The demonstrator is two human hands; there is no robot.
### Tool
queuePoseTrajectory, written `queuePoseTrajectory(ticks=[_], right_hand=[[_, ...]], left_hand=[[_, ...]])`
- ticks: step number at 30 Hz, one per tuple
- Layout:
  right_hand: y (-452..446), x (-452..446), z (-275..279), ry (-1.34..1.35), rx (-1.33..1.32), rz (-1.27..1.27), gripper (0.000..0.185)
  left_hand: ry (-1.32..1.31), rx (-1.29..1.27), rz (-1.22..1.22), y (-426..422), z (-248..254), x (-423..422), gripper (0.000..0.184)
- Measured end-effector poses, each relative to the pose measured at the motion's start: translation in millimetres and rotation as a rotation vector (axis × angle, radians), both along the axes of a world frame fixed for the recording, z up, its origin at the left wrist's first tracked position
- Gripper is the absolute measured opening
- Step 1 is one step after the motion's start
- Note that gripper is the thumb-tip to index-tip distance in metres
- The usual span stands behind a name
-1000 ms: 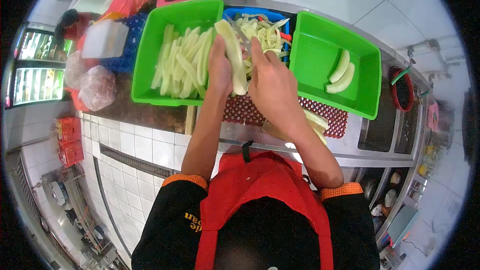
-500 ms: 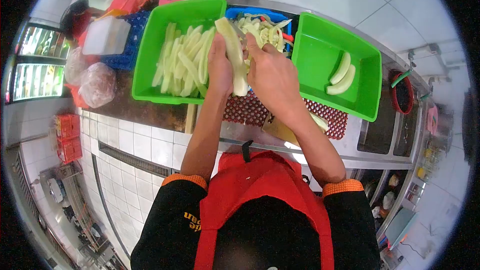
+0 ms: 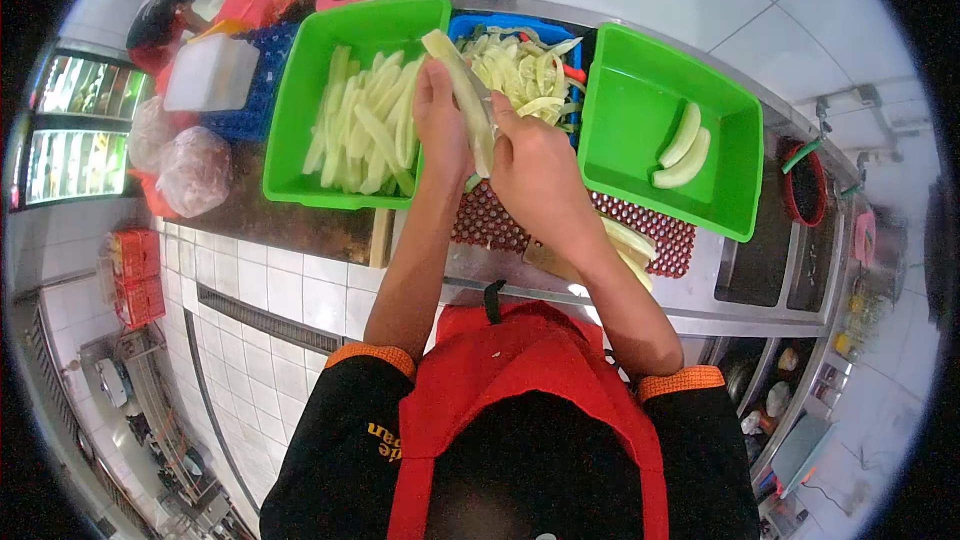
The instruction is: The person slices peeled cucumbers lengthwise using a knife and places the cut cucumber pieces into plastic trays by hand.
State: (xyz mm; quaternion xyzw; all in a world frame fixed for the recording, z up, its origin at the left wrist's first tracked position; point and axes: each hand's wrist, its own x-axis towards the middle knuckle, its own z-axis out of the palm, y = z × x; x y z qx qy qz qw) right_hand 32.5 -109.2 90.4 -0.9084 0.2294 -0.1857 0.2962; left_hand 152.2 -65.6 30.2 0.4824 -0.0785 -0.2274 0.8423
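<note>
My left hand [image 3: 440, 125] is wrapped round a long pale green vegetable piece [image 3: 462, 90], held upright and tilted. My right hand [image 3: 540, 165] grips a knife, whose blade [image 3: 477, 83] lies along the piece; the handle is hidden in my fingers. Behind my hands a blue crate [image 3: 510, 24] holds pale peelings [image 3: 530, 75]. The left green tub [image 3: 285, 155] contains several long pale strips [image 3: 370, 125]. In the right green tub [image 3: 735, 145] lie two curved pale pieces [image 3: 681, 158].
Below my right hand, a wooden board [image 3: 545, 260] and more cut pieces [image 3: 630, 240] lie by a dark red perforated mat [image 3: 675, 240]. Plastic bags [image 3: 195, 170] and a white container [image 3: 210, 73] stand at the left. A red bucket [image 3: 805, 185] is at the right.
My right hand has moved slightly down and left with the knife along the piece. The piece has turned slightly in my left hand, and more of the peelings shows.
</note>
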Motion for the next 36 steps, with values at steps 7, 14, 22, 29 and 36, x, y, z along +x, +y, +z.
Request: queuePoseTrajectory(ticks=[7,14,22,29,36], right_hand=[[-12.2,-2.8,12.9,-0.137,1.481,0.032,0.047],[-29.3,0.2,-20.5,-0.166,0.516,-0.066,0.033],[-52.7,2.0,-42.0,-0.135,-0.046,-0.094,0.015],[-49.9,-3.9,-51.0,0.082,-0.157,0.022,0.012],[-40.8,-3.1,-31.6,0.284,-0.258,-0.010,0.014]], left_hand=[[-0.246,0.196,0.134,-4.9,-13.4,-1.1,0.036],[0.169,0.095,-0.256,8.0,-17.9,19.6,0.031],[-0.130,0.393,-0.506,19.5,2.0,17.5,0.031],[-0.936,0.914,-0.285,16.7,12.0,35.5,0.026],[-1.074,0.993,-0.366,6.4,9.4,47.0,0.022]])
